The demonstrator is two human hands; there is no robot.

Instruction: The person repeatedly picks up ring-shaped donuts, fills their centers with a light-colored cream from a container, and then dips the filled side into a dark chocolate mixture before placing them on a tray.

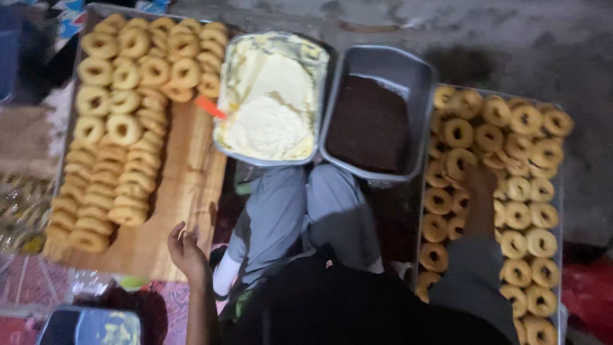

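Fingers (476, 176) of right hand rest on doughnuts (520, 188).

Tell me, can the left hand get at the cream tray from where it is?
Probably yes: the left hand rests open on the wooden board, and bare board lies between it and the cream tray.

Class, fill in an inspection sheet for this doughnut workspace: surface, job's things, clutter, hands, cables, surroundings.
Surface: wooden board, partly bare.
Job's things: plain rings on left board and right tray; cream tray; brown topping tray.
Clutter: orange tool by the cream.
Hands: left hand open at the board's edge; right hand on the tray's rings, grip unclear.
Cables: nothing seen.
Surroundings: grey floor, patterned mat.
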